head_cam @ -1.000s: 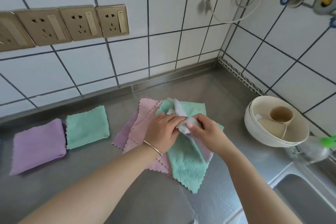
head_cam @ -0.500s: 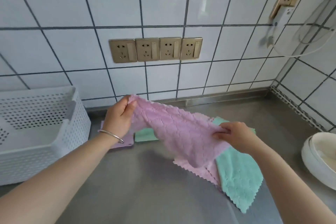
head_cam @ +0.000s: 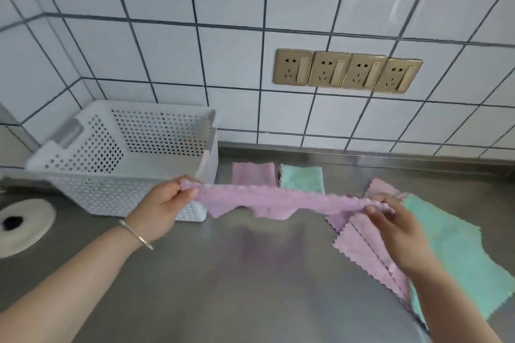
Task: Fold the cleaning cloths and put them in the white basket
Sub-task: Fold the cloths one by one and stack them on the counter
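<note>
A pink cloth (head_cam: pixel 273 200) is stretched taut above the steel counter (head_cam: pixel 250 273).
Left hand (head_cam: pixel 164 206) and right hand (head_cam: pixel 395 227) each pinch a corner; matching edges evenly should give a neat fold.

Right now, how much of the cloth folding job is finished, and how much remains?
Done: two folded cloths, a folded pink cloth and a folded green cloth, lie by the wall, but not yet in the white basket, which looks empty. In hand: the left hand and right hand stretch a pink cloth between them. Left: the unfolded pile on the counter, then loading the basket.
</note>
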Tool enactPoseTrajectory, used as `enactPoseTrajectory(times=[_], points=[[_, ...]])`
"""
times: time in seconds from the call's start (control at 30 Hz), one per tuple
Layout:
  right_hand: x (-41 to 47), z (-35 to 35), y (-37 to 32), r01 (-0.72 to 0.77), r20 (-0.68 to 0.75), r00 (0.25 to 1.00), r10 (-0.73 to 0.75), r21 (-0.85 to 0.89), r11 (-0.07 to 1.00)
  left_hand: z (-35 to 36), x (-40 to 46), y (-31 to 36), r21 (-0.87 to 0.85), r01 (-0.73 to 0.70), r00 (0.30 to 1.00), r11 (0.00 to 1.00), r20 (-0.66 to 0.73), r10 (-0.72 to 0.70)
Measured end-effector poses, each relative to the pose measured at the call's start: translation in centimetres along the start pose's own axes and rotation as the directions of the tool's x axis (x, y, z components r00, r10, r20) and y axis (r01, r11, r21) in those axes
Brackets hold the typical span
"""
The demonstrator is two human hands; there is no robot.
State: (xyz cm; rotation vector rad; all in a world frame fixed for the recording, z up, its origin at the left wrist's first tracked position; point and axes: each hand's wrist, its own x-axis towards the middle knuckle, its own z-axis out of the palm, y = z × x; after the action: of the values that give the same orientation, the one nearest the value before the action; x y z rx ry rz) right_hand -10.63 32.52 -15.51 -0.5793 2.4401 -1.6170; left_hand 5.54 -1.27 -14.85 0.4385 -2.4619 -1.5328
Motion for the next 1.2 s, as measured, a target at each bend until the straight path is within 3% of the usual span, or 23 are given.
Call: enactPoseTrajectory(times=[0.13, 0.2, 0.3, 0.4, 0.5, 0.6, 0.8, 0.93, 1.2], points=[[-3.9, 1.9, 6.7, -0.174, 0.25, 0.938, 0.238, -0.253, 0.952, 2.6, -6.0, -6.1, 0.094, 0.217, 0.949, 0.972, 0.213, -0.233], [-5.7, 3.0, 10.1, -0.301, 0.277, 0.869, 0.409, -0.36, 0.883, 4.5, -8.4, -10.0, 0.168, 0.31, 0.893, 0.936, 0.286, -0.347], [-7.8, 4.0, 12.6, -0.436, 0.306, 0.775, 0.553, -0.375, 0.818, 6.5, -10.8, -14.6, 0.289, 0.422, 0.798, 0.859, 0.331, -0.503], [-8.4, 4.1, 14.1, -0.519, 0.341, 0.664, 0.665, -0.429, 0.739, 7.5, -11.5, -15.6, 0.317, 0.471, 0.739, 0.823, 0.367, -0.565], [-7.7, 4.4, 14.2, -0.538, 0.346, 0.614, 0.709, -0.474, 0.697, 7.8, -10.4, -15.3, 0.298, 0.516, 0.72, 0.803, 0.358, -0.595], [-5.9, 5.2, 13.8, -0.513, 0.346, 0.616, 0.708, -0.506, 0.693, 7.7, -8.5, -14.8, 0.226, 0.551, 0.744, 0.803, 0.303, -0.596], [-1.9, 7.0, 14.1, -0.494, 0.213, 0.751, 0.625, -0.447, 0.746, 8.0, -3.8, -15.0, 0.143, 0.584, 0.792, 0.799, 0.117, -0.599], [0.2, 8.6, 14.3, -0.458, 0.177, 0.797, 0.577, -0.446, 0.769, 8.5, -1.1, -16.8, 0.227, 0.613, 0.775, 0.757, 0.016, -0.632], [1.4, 9.9, 15.1, -0.466, 0.124, 0.799, 0.588, -0.491, 0.736, 9.2, 0.6, -18.3, 0.317, 0.679, 0.705, 0.662, -0.033, -0.708]])
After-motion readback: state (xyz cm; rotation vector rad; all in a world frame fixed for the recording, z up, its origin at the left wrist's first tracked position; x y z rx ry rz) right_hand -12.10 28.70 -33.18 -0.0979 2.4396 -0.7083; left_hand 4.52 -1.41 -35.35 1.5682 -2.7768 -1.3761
